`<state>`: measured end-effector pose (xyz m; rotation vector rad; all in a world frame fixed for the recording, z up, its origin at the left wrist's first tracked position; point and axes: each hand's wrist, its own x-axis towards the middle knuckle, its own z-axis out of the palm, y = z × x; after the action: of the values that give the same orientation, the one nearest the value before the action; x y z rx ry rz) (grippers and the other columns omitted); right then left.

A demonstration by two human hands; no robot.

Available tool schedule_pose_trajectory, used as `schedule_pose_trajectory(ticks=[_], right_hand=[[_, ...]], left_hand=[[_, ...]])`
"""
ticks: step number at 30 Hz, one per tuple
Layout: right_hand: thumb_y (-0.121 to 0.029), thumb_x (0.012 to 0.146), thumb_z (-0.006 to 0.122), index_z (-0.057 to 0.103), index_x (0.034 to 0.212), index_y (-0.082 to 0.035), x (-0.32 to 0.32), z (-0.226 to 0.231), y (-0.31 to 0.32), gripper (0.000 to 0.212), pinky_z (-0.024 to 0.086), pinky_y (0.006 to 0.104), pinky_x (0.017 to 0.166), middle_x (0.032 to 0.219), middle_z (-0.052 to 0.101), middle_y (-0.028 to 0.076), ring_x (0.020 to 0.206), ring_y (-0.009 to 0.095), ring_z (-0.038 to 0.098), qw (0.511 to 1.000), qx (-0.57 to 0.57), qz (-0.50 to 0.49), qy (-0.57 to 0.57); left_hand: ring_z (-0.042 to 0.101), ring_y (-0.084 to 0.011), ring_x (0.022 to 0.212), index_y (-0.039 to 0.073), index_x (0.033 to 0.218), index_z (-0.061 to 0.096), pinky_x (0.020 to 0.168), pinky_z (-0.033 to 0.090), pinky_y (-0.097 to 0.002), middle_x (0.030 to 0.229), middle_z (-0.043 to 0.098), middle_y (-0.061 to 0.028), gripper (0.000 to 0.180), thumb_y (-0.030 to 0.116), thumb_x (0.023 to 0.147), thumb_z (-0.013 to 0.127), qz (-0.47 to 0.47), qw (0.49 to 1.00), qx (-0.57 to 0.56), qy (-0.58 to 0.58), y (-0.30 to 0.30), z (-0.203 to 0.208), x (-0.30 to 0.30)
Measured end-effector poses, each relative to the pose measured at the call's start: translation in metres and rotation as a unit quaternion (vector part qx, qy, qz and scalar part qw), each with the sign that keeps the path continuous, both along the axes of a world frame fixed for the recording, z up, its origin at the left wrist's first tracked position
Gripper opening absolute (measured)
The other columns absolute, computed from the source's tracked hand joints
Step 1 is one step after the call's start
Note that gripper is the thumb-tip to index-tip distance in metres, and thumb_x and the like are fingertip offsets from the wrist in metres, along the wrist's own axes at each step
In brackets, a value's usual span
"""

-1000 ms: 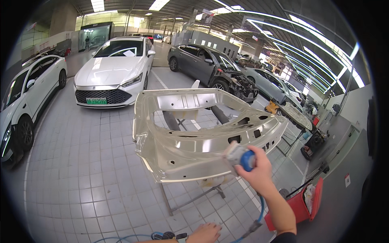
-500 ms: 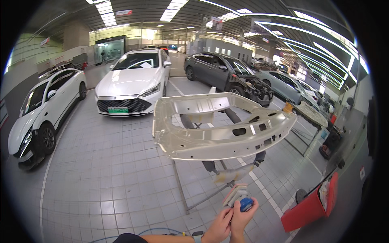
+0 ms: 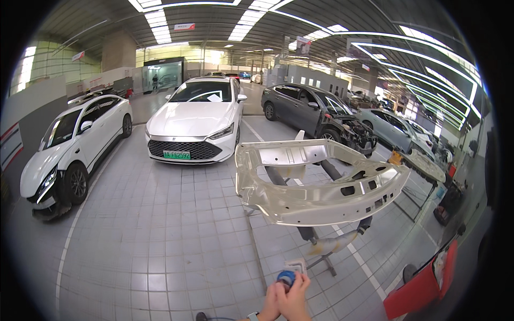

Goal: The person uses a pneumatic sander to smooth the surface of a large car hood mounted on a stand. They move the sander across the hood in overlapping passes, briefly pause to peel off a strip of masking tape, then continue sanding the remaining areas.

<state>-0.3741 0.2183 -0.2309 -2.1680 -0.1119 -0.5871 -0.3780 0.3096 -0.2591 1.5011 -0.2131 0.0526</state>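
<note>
Low in front of me, my left hand and my right hand come together around a small sander with a blue top and a pale, flat rectangular pad. The fingers of both hands are closed about its body, which hides much of it. A band is on my left wrist. Beyond my hands, a champagne-coloured bare car body panel, like a tailgate with large openings, lies on a metal stand with padded arms. The sander is apart from the panel.
A red bin stands at the lower right. Behind the panel are a white car and a dark grey car with its front stripped. Another white car is at left. Another panel rests at the right.
My view has swung left, so the cars and panel sit farther right in the picture. My hands and the sander have shifted left and lower, and the sander has turned its pad away from me.
</note>
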Motion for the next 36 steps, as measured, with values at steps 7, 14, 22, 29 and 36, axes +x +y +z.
schedule_pose_trajectory(ticks=[7,14,22,29,36], right_hand=[[-0.033,0.09,0.079,0.028,0.162,0.001,0.0,-0.007,0.174,0.094,0.023,0.0651,0.124,0.167,0.015,0.036,0.154,0.054,0.023,0.989,-0.054,0.136,-0.022],[-0.026,0.085,0.084,0.033,0.156,0.004,0.029,-0.034,0.26,0.092,0.038,0.0542,0.118,0.16,0.028,0.033,0.147,0.048,0.036,0.981,0.055,0.181,0.043],[-0.029,0.082,0.089,0.062,0.138,-0.002,0.101,-0.179,0.23,0.068,0.05,0.0404,0.106,0.126,0.07,0.017,0.116,0.026,0.064,0.838,0.013,0.341,0.425],[-0.03,0.092,0.082,0.071,0.122,-0.004,0.157,-0.2,0.21,0.041,0.056,0.0406,0.091,0.109,0.077,0.012,0.104,0.024,0.072,0.85,0.276,0.237,0.38],[-0.068,0.099,0.064,0.078,0.109,-0.011,0.183,-0.24,0.183,0.06,0.053,0.0402,0.077,0.09,0.073,0.01,0.087,0.024,0.07,0.837,0.063,0.167,0.518]], left_hand=[[0.062,-0.0237,0.101,-0.002,0.133,0.05,0.089,0.053,-0.0392,0.115,0.064,-0.0138,0.055,0.021,0.093,0.079,0.158,0.987,-0.005,0.016,0.147,-0.011,0.052],[0.065,-0.0166,0.087,-0.005,0.134,0.043,0.077,0.056,-0.0332,0.11,0.065,-0.0119,0.066,0.023,0.092,0.084,0.222,0.968,-0.068,0.097,0.298,-0.013,0.112],[0.067,-0.0158,0.077,0.005,0.14,0.041,0.06,0.062,-0.0361,0.103,0.06,-0.0086,0.056,0.014,0.097,0.077,0.147,0.962,-0.218,0.069,0.361,0.046,0.206],[0.068,-0.0198,0.075,0.01,0.142,0.042,0.057,0.063,-0.0386,0.103,0.062,-0.0088,0.056,0.016,0.098,0.076,0.059,0.971,-0.229,0.019,0.365,0.092,0.327],[0.071,-0.0215,0.074,0.012,0.142,0.046,0.056,0.062,-0.036,0.103,0.068,-0.0116,0.05,0.02,0.098,0.071,-0.054,0.985,-0.16,-0.02,0.36,0.173,0.443]])
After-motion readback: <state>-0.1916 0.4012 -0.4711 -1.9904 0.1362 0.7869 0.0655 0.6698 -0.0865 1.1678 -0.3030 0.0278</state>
